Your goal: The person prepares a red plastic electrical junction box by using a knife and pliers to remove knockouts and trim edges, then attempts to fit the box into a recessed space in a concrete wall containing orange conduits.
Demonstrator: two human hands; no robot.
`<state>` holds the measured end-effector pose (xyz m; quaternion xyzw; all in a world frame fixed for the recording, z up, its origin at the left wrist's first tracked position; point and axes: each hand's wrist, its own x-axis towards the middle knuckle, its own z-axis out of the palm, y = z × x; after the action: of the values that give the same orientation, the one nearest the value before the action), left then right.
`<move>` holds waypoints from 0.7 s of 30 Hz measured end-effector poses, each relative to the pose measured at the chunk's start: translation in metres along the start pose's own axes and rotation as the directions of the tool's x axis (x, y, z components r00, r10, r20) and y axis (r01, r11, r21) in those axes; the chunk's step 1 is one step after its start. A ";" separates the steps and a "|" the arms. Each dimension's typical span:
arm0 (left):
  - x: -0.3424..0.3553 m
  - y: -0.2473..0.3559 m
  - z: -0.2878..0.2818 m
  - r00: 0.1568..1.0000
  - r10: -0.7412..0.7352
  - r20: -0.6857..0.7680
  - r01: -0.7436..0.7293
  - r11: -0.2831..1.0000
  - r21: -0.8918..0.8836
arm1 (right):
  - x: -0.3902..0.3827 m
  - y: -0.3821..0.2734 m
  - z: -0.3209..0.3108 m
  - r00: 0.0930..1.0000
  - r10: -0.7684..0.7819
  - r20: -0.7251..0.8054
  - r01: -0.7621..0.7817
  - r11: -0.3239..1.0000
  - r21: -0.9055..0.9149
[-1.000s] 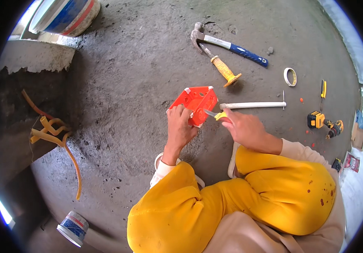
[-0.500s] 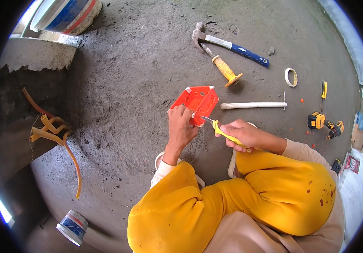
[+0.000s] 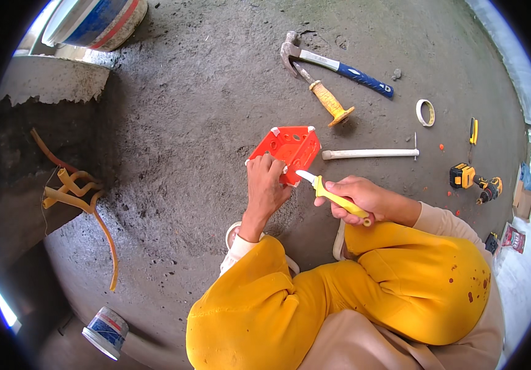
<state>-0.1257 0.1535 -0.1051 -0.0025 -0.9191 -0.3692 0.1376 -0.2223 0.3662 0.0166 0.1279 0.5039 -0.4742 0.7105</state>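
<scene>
A red plastic electrical box, with round knockouts in its walls and white bits at its corners, is held tilted above the floor. My left hand is closed on its near left wall, hiding part of that side. In my right hand is a yellow-handled knife, gripped round the handle. Its short bright blade points up and left, close to the box's near corner; whether the tip touches the box I cannot tell.
Beyond the box lie a blue-handled claw hammer, a chisel with a yellow grip, a white tube and a tape roll. A cordless drill rests at right. Orange conduits stick out at left, near buckets.
The knife has turned slightly in my right hand, so more of the blade's flat side and the handle's end show. My left hand and the box are nearly unmoved.
</scene>
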 end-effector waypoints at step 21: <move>0.000 0.005 -0.002 0.995 0.081 0.060 -0.082 0.997 0.015 | 0.005 0.006 0.000 0.995 0.069 0.068 -0.081 0.979 0.185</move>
<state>-0.1250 0.1554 -0.1002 -0.0499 -0.9250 -0.3551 0.1253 -0.2173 0.3661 0.0105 0.1985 0.4296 -0.4961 0.7279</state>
